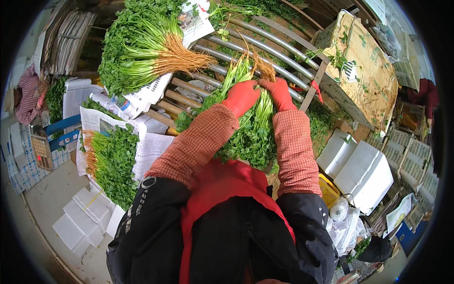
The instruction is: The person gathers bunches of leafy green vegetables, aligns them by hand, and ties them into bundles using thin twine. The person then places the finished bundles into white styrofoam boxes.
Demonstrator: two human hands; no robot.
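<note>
In red gloves, my left hand (243,96) and my right hand (277,93) close on a bunch of leafy green herbs (257,133), likely coriander or celery. Its brown roots point away from me and its leaves hang towards my red apron. The hands are side by side at the stems, over a rack of metal bars (262,44). To the left, a large pile of the same herbs (142,53) lies on newspaper (150,92), roots facing right. Nearer on the left, another rooted pile (118,159) rests on newspaper sheets.
A stained box (365,71) stands right of the rack. White foam boxes (365,174) and a yellow crate (328,190) are at lower right; more foam boxes (85,213) sit lower left. A scale (42,152) is far left. Other people (28,92) are at both sides.
</note>
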